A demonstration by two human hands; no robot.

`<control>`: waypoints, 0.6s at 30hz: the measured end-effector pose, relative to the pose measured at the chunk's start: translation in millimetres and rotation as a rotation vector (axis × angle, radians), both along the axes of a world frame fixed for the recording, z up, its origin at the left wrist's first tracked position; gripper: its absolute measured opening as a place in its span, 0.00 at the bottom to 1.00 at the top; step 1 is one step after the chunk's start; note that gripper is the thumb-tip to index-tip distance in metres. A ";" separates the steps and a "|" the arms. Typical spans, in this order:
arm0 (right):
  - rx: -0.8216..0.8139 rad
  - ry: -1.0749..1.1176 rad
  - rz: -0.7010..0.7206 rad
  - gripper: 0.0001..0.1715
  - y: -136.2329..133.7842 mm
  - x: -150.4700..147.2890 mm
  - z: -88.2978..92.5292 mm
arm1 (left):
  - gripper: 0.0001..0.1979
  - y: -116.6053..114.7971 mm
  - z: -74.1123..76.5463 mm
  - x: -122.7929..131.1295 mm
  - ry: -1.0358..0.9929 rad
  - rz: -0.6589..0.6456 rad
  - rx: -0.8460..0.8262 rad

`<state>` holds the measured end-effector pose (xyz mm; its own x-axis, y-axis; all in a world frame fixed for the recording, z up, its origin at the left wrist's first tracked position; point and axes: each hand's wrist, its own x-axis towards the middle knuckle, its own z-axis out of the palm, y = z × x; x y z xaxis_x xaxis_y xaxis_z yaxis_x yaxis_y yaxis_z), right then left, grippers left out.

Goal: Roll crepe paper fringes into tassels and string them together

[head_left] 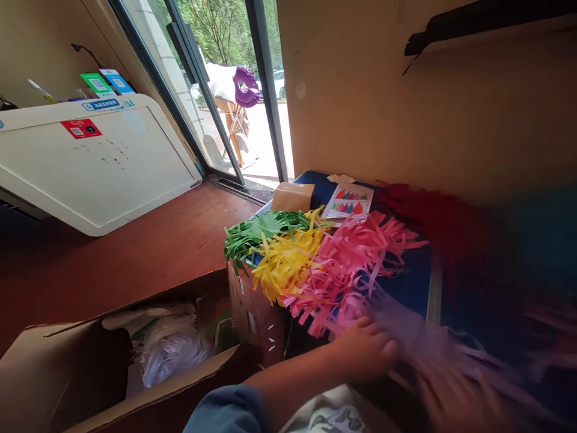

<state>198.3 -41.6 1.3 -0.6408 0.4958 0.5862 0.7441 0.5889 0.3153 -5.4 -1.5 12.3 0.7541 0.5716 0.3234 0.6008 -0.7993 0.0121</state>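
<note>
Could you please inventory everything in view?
Flat tabletop: one, blue, right
Green paper fringe: one, green, tabletop's left
Yellow paper fringe: one, yellow, beside green
Pink paper fringe: count unclear, pink, beside yellow
Red paper fringe: count unclear, red, by wall
Blurred strips: count unclear, purplish, lower right
Printed card: one, white, tabletop's rear
Open cardboard box: one, brown, lower left
Rectangular panel: one, white, left
Glass door: one, dark-framed, rear
Ruffled ring: one, purple, outside
Left hand: one, foreground
Right hand: one, lower right

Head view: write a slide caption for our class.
Left hand and blurred right hand at lilac paper fringe, beside pink fringe, yellow fringe and green fringe on a blue surface.
</note>
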 end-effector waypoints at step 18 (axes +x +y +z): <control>-0.349 0.239 -0.131 0.17 -20.3 -2.2 2.4 | 0.11 5.5 12.1 8.8 0.060 -0.173 -0.027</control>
<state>196.1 -61.8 3.7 -0.4262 0.7584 0.4931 0.8472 0.5257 -0.0763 3.3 4.0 24.5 0.8594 0.4395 0.2612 0.4546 -0.8907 0.0028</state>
